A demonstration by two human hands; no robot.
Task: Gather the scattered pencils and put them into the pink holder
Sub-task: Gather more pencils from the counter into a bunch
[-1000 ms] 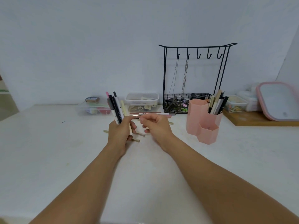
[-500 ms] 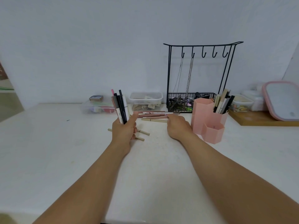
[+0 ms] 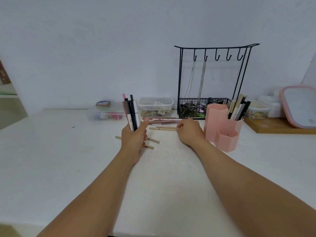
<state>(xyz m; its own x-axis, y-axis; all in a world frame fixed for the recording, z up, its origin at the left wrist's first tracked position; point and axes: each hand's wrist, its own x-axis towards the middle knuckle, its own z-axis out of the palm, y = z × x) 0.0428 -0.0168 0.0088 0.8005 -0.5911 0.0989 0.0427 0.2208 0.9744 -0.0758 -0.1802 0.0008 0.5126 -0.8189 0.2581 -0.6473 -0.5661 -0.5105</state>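
My left hand [image 3: 134, 138] grips an upright bundle of pencils [image 3: 131, 114], black, pink and white. My right hand [image 3: 189, 131] lies low on the table just left of the pink holder [image 3: 222, 130], with its fingertips at the right end of a beige pencil [image 3: 162, 128]. Whether it pinches that pencil I cannot tell. Pink-brown pencils [image 3: 161, 120] lie flat behind it. Two short beige pencils [image 3: 153, 140] lie partly hidden under my left hand. The pink holder has three hexagonal cups, and several pencils [image 3: 238, 110] stand in the rear right one.
A black wire rack [image 3: 212, 79] with hooks, chains and a basket stands behind the holder. Two clear plastic boxes [image 3: 155, 106] sit at the wall. At the right are a wooden board [image 3: 277, 127], small containers and a pink-rimmed lid [image 3: 299, 105].
My right hand left the bundle and moved right and down to the loose pencils by the holder. My left hand kept hold of its bundle.
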